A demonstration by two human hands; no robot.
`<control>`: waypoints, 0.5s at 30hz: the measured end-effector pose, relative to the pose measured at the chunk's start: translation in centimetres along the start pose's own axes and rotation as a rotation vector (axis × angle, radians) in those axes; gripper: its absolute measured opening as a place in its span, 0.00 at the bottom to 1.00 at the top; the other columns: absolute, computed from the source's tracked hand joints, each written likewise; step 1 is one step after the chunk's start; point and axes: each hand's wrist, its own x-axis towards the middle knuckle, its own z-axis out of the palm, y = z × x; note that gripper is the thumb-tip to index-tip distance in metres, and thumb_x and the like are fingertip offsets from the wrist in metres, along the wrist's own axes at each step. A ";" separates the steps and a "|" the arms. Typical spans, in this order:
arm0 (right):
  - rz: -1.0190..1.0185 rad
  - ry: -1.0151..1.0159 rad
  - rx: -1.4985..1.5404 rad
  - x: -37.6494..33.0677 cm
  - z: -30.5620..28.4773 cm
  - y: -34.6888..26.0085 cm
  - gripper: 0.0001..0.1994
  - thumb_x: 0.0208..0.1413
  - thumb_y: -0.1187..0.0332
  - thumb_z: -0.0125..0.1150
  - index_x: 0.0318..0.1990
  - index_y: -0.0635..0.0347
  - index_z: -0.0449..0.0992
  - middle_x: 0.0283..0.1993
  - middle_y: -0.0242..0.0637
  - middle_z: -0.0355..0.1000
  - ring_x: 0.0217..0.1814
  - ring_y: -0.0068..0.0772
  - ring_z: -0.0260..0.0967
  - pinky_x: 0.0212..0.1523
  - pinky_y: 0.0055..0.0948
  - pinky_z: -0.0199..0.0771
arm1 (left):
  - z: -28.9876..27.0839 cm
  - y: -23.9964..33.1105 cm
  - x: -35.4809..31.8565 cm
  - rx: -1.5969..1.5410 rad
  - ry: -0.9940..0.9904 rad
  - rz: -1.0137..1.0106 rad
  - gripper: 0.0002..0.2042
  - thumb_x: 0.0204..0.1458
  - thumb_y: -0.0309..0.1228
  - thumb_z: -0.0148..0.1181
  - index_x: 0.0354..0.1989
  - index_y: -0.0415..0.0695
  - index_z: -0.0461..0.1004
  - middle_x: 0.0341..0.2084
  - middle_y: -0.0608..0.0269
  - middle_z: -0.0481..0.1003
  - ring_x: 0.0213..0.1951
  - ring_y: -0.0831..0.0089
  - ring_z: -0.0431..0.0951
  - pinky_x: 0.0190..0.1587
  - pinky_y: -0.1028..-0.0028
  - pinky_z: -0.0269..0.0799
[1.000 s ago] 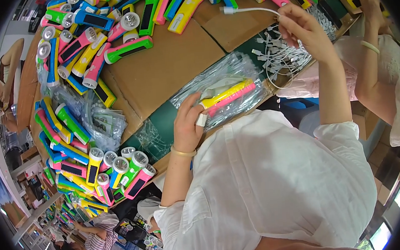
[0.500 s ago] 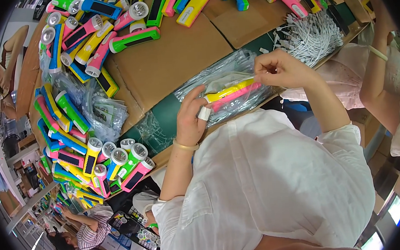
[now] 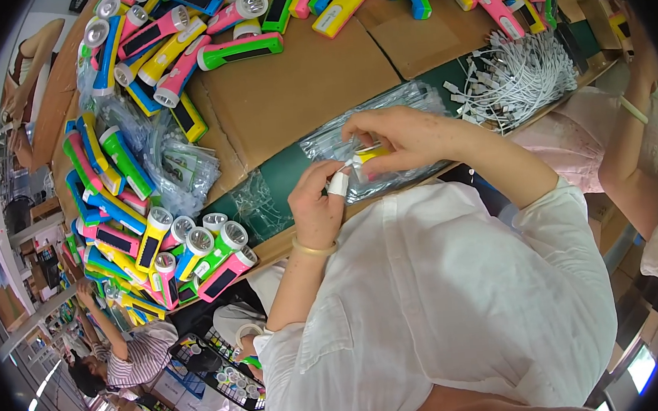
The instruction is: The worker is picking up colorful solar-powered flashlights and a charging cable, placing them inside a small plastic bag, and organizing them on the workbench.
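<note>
torch: a short yellow strip of the torch (image 3: 374, 154) shows; the rest is hidden under the right hand (image 3: 386, 141).
place: between the hands, over the clear bags (image 3: 425, 99) by the near edge.
left hand (image 3: 320, 205): fingers bent, tips gathered at a small white piece (image 3: 353, 162); cannot tell whether they pinch it. a white band (image 3: 338, 184) wraps one finger.
right hand: arched over the torch, fingers curled; its grip cannot be told.
table: green top (image 3: 281, 180), brown cardboard (image 3: 297, 92) over much of it.
room: a striped-top person (image 3: 137, 363) at lower left, a bare arm (image 3: 626, 174) at right.
around: white cables (image 3: 524, 78) right; colourful torches (image 3: 127, 244) heaped left and along the far side.
</note>
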 end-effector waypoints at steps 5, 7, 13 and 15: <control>-0.179 0.078 -0.078 0.8 2.3 1.3 0.13 0.57 0.60 0.68 0.44 0.56 0.79 0.36 0.38 0.75 0.39 0.47 0.75 0.39 0.43 0.74 | 0.4 -0.1 -0.1 -0.068 0.047 -0.053 0.06 0.52 0.19 0.66 0.39 0.39 0.81 0.35 0.55 0.82 0.33 0.66 0.82 0.38 0.72 0.78; -0.224 0.130 -0.160 0.2 2.2 1.3 0.10 0.57 0.60 0.67 0.38 0.55 0.81 0.35 0.37 0.74 0.38 0.47 0.75 0.39 0.42 0.74 | 0.1 -0.4 -0.3 -0.118 0.005 -0.041 0.05 0.54 0.19 0.65 0.39 0.38 0.81 0.34 0.56 0.82 0.31 0.69 0.82 0.37 0.74 0.78; -0.049 0.275 -0.298 -5.6 -2.4 5.4 0.08 0.55 0.64 0.67 0.34 0.60 0.81 0.34 0.40 0.72 0.38 0.45 0.75 0.37 0.39 0.73 | -1.5 -2.2 -1.5 -0.376 0.044 -0.368 0.03 0.58 0.18 0.62 0.39 0.34 0.80 0.29 0.63 0.79 0.30 0.78 0.80 0.35 0.79 0.76; -0.069 0.330 -0.266 -6.8 -3.3 6.2 0.09 0.57 0.65 0.65 0.37 0.62 0.80 0.34 0.44 0.73 0.38 0.45 0.75 0.38 0.35 0.73 | -1.7 -2.7 -1.1 -0.371 0.021 -0.409 0.04 0.59 0.18 0.60 0.39 0.33 0.79 0.30 0.62 0.79 0.31 0.78 0.80 0.36 0.78 0.77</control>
